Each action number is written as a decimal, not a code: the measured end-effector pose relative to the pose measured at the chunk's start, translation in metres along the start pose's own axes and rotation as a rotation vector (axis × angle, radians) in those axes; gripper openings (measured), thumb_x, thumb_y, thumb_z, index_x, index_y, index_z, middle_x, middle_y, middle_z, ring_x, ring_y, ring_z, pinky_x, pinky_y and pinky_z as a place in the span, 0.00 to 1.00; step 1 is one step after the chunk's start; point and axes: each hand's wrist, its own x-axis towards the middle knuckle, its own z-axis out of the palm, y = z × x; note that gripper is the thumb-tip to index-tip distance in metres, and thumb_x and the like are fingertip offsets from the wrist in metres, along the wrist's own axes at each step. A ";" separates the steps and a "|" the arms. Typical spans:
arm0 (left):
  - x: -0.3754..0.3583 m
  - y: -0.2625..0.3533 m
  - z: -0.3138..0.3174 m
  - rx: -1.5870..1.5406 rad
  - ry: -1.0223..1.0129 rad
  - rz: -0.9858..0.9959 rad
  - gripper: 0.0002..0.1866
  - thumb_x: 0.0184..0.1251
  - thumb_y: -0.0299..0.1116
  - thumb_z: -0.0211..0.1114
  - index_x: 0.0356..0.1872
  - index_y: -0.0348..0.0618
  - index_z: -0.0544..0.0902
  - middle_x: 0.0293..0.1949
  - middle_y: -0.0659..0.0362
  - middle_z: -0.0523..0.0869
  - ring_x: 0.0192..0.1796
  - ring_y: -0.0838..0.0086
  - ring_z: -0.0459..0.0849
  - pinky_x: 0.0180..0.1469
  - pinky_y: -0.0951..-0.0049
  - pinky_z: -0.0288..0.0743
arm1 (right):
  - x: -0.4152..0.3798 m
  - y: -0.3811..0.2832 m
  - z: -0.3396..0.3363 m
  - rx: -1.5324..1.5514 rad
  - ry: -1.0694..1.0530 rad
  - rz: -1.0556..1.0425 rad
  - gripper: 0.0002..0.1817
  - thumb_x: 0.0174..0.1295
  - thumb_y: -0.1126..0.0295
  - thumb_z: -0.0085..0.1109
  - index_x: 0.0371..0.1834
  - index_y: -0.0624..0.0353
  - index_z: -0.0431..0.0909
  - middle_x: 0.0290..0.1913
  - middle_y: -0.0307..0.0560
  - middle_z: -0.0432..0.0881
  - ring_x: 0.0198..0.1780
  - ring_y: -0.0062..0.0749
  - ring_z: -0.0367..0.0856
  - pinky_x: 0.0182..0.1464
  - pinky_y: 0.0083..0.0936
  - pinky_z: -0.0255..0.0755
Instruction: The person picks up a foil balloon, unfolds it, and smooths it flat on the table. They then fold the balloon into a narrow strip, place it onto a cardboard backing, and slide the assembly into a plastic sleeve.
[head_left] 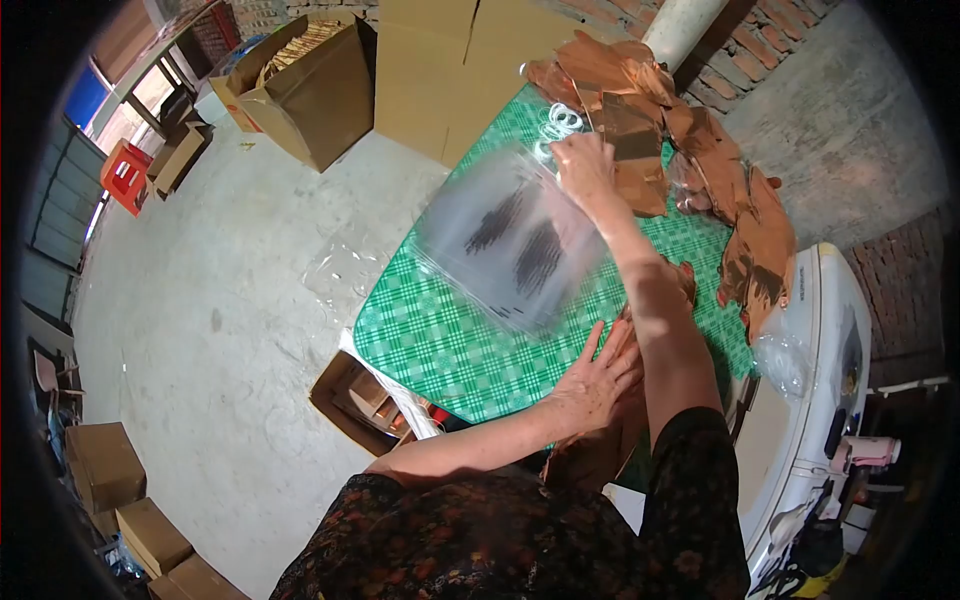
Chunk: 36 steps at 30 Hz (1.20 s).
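Observation:
My right hand (pixel 583 165) is at the far part of the table, at the upper right corner of a stack of clear plastic bags (pixel 510 240) with dark print. Its fingers are drawn together beside a bundle of white rings (pixel 562 122); what they hold, if anything, is hidden. Nearer to me, my left hand (pixel 597 385) lies with spread fingers on brown crumpled pieces (pixel 600 450), close to the table's near edge. The bags lie on the green checked tablecloth (pixel 440 345), blurred by motion.
More brown pieces (pixel 735 190) line the table's right and far side. A white appliance (pixel 815 370) stands at the right. Cardboard boxes (pixel 320 110) are on the floor at the back left, lower left and beneath the table's left corner. A red stool (pixel 126 176) is far left.

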 end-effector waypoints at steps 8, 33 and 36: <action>0.001 -0.002 0.000 -0.068 -0.014 0.017 0.41 0.69 0.58 0.59 0.79 0.47 0.71 0.85 0.49 0.52 0.86 0.38 0.34 0.82 0.29 0.28 | -0.010 0.033 -0.058 0.095 -0.098 -0.043 0.10 0.65 0.71 0.63 0.47 0.52 0.87 0.52 0.46 0.84 0.58 0.47 0.79 0.58 0.44 0.72; -0.007 0.006 0.074 0.280 0.231 0.071 0.36 0.71 0.47 0.53 0.74 0.32 0.73 0.78 0.44 0.68 0.84 0.40 0.52 0.82 0.33 0.41 | -0.131 -0.122 -0.096 0.233 -0.205 -0.313 0.41 0.59 0.47 0.65 0.77 0.44 0.68 0.77 0.52 0.64 0.78 0.59 0.55 0.73 0.72 0.51; 0.000 0.000 0.073 0.251 0.283 0.081 0.35 0.70 0.46 0.53 0.72 0.31 0.74 0.76 0.42 0.70 0.82 0.45 0.59 0.82 0.38 0.47 | -0.136 -0.126 -0.086 0.203 -0.237 -0.270 0.40 0.59 0.47 0.65 0.76 0.44 0.68 0.77 0.51 0.64 0.78 0.57 0.56 0.72 0.72 0.52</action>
